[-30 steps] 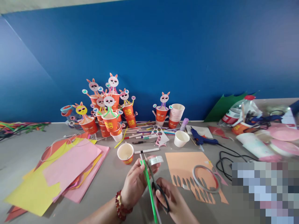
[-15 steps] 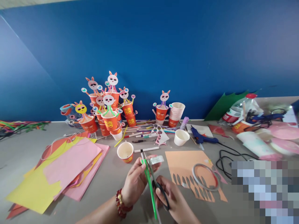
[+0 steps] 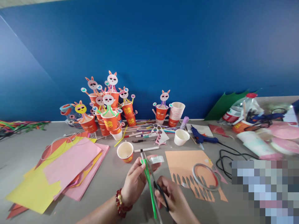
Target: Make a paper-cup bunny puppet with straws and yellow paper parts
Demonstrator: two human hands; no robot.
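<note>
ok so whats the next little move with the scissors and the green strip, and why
Probably close the scissors to snip the green strip. The left hand pinches the strip near its top end, the right hand has its fingers in the black handles, and the blades lie right alongside the strip, so the cut looks lined up.

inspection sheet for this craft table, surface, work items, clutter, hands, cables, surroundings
surface: grey table, largely covered with craft supplies
job's things: green strip pinched in left hand; scissors in right hand, blades beside the strip
clutter: paper sheets, orange sheet with leaf-shaped cut-outs, tape ring, open cup, bunny cups, markers, cup stack, bottle
grippers: left hand closed on the strip, beaded bracelet on the wrist; right hand in the scissor handles
cables: black cord from blue glue gun, looped on the table
surroundings: blue wall behind; lower right is blurred out
</note>
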